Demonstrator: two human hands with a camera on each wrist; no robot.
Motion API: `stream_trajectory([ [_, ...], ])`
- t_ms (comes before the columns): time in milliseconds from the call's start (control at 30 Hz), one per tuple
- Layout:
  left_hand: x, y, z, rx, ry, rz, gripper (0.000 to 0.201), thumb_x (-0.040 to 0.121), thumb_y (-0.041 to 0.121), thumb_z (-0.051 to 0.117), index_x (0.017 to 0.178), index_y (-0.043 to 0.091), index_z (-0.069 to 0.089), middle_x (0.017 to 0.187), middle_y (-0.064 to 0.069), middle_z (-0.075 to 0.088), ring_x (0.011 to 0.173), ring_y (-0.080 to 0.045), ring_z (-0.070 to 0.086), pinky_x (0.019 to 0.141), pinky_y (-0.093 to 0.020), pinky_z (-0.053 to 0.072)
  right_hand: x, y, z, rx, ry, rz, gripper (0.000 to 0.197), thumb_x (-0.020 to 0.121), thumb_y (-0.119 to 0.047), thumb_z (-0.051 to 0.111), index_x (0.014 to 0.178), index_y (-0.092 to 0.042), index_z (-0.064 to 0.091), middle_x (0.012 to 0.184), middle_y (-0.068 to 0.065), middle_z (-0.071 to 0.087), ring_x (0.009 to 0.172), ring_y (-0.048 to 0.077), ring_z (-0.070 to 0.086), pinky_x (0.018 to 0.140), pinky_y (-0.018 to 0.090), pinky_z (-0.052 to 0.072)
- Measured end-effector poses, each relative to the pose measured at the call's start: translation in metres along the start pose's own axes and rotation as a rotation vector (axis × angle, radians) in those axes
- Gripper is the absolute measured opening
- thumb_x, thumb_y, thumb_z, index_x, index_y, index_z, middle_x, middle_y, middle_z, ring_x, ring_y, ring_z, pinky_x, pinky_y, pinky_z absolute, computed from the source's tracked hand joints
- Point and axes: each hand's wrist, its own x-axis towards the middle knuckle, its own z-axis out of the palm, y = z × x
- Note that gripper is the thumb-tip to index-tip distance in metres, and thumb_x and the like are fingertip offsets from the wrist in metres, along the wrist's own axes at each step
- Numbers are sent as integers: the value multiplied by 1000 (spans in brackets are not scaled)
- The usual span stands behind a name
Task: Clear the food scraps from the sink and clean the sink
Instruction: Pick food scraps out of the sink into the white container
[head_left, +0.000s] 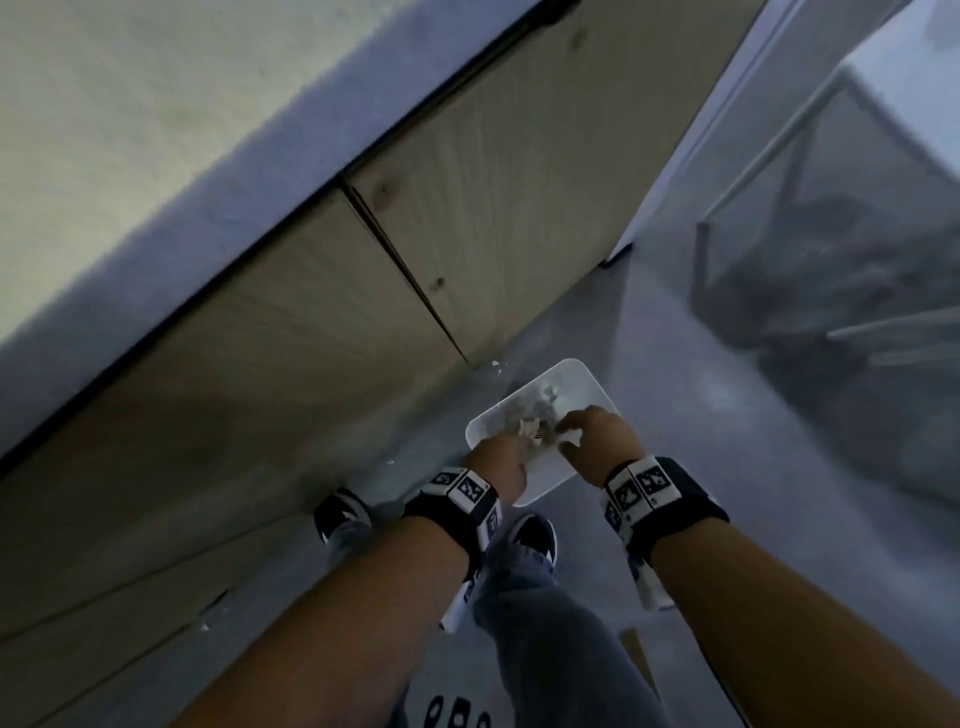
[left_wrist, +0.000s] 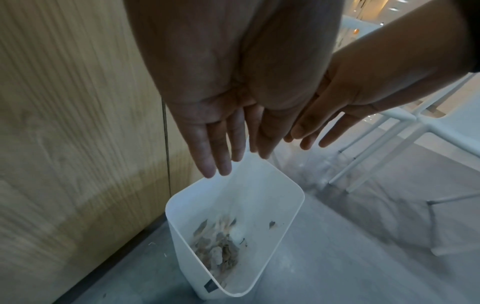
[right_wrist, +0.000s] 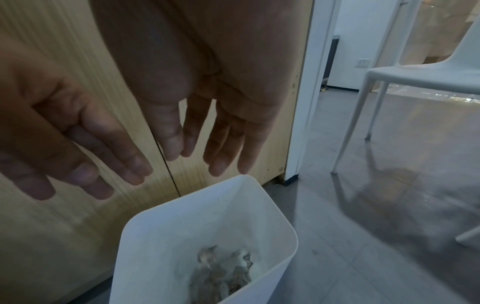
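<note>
Below, grey floor (right_wrist: 363, 236), wood cabinet (head_left: 493, 182), white bin (right_wrist: 155, 236) (scraps inside); both grips wide.

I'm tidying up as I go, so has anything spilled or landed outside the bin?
Yes. A few pale bits lie on the floor beside the white bin, against the wooden cabinet. They are too blurred to identify. Both hands hang open over the bin.

Black wristbands (head_left: 457, 512) with checkered tags
</note>
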Motion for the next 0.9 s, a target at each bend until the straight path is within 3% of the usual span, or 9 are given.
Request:
stream_trajectory([
  [100, -3, -3, -3, -79, 26, -10, 43, 96, 12, 43, 139, 16, 45, 140, -8, 49, 126, -27, 48, 101, -26, 36, -6, -1, -3, 23, 23, 9, 33, 96, -18, 46, 126, -13, 58, 128, 10, 55, 115, 26, 55, 98, 30, 42],
  [267, -21, 2, -21, -194, 160, -13, 28, 89, 11, 51, 116, 13, 61, 120, -7, 62, 108, -28, 60, 95, -32, 46, -24, -23, -25, 27, 43, -19, 31, 97, -20, 45, 123, -13, 61, 125, 9, 59, 114, 25, 57, 97, 30, 45],
  [433, -59, 18, -64, -215, 240, 37, 31, 90, 10, 51, 120, 13, 58, 124, -9, 60, 114, -27, 57, 97, -33, 45, -57, -55, -62, 46, 129, -111, 23, 91, -21, 54, 110, -19, 66, 120, 6, 61, 105, 24, 60, 92, 32, 48],
  [567, -113, 35, -115, -232, 386, 99, 30, 89, 11, 48, 117, 13, 61, 123, -10, 60, 109, -27, 57, 91, -30, 46, -100, -95, -110, 1, 168, -216, 25, 90, -21, 54, 112, -16, 67, 117, 10, 63, 105, 29, 61, 89, 36, 49],
  [733, -204, 47, -165, -281, 603, 193, 24, 89, 16, 54, 112, 17, 63, 115, -1, 63, 101, -20, 60, 79, -21, 42, -169, -153, -167, -22, 263, -390, 16, 89, -26, 55, 91, -15, 67, 99, 7, 68, 92, 27, 63, 82, 40, 52],
  [833, -258, 40, -191, -304, 699, 249, 20, 89, 23, 57, 107, 16, 61, 108, -1, 65, 96, -20, 61, 83, -30, 49, -208, -196, -194, -114, 294, -523, 9, 91, -26, 56, 85, -20, 60, 99, 2, 63, 88, 21, 59, 80, 36, 50],
  [900, -291, 30, -211, -330, 774, 255, 20, 88, 25, 59, 106, 16, 61, 106, 1, 66, 91, -17, 63, 79, -30, 50, -231, -228, -209, -125, 310, -611, 8, 90, -25, 57, 87, -20, 63, 99, 0, 63, 88, 18, 59, 79, 34, 49],
])
